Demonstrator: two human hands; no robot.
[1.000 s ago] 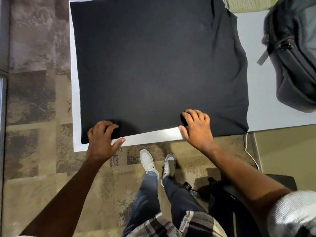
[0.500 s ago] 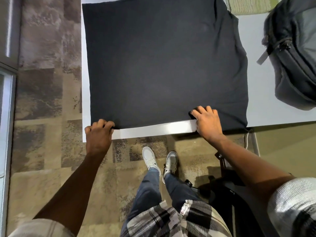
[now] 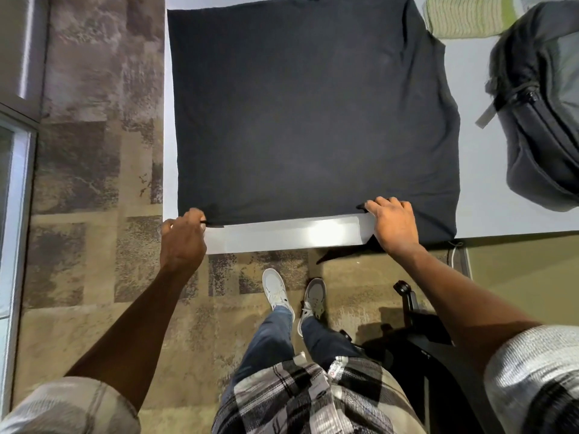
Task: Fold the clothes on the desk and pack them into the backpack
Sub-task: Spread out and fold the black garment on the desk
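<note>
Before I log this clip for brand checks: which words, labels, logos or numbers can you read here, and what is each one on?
None can be read.
Small tag on the plaid shirt hem: a red mark, too small and blurred to read.
Black garment, backpack, white sneakers: no text visible.

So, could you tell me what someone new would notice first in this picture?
The large black garment spread flat over the white desk fills the middle. The left hand pinches its near left corner, and the right hand grips its near hem further right. A dark backpack lies at the desk's right end.
</note>
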